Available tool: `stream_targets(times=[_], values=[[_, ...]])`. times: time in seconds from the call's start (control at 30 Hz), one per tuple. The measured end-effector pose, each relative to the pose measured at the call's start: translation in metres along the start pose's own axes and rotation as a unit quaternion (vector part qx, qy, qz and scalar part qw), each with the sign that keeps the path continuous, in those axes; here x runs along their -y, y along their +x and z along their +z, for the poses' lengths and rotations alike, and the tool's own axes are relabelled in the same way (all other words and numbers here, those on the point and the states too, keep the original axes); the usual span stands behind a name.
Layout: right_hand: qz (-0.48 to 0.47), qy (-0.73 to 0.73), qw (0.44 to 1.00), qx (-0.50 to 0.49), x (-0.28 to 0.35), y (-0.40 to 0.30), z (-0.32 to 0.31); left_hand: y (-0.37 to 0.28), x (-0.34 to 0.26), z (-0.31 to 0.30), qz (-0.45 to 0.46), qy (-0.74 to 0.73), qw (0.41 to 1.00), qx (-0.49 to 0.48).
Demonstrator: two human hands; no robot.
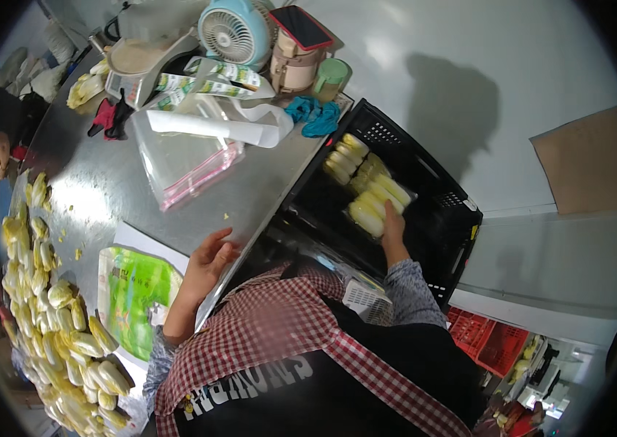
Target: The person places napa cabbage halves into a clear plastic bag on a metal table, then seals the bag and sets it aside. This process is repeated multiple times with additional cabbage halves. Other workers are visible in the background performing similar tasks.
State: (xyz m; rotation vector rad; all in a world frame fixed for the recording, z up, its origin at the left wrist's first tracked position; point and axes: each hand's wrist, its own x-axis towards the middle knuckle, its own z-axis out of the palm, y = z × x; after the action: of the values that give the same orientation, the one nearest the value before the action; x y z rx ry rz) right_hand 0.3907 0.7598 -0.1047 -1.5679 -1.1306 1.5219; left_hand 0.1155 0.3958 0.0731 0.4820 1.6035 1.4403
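Note:
My right hand (393,229) is inside a black plastic crate (428,240), gripping the near side of a clear bag of baby napa cabbages (378,201). More packed cabbages (345,157) lie beyond it in the same crate, against its upper left side. My left hand (210,267) is over the edge of the stainless steel table (254,185), holding nothing, its fingers loosely bent and apart. Nearest to that hand on the table are a white board or sheet (150,240) and a green printed bag (136,300).
Many loose baby napa cabbages (62,328) cover the table's left side. Clear plastic bags (188,158), a digital scale (136,71), a blue fan (235,33), flasks topped by a phone (302,26) and blue gloves (316,116) stand or lie farther back. Red crates (486,336) are at lower right.

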Motion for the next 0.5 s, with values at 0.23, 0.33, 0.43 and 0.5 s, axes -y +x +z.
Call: stream_targets(times=[0.23,0.33,0.43,0.5], values=[[0.08,-0.102,0.988,-0.079,-0.046,0.124,-0.09,0.007,0.024,0.005,-0.129,0.009,0.991,-0.035],[0.112,-0.205,0.969,-0.087,-0.014,0.125,-0.064,0.005,0.029,-0.002,-0.134,0.003,0.989,-0.068],[0.186,-0.289,0.937,-0.057,0.027,0.1,-0.026,-0.008,0.038,-0.01,-0.138,0.011,0.982,-0.131],[0.088,-0.273,0.957,0.045,-0.044,0.147,-0.058,-0.02,0.039,-0.015,-0.149,0.007,0.973,-0.177]])
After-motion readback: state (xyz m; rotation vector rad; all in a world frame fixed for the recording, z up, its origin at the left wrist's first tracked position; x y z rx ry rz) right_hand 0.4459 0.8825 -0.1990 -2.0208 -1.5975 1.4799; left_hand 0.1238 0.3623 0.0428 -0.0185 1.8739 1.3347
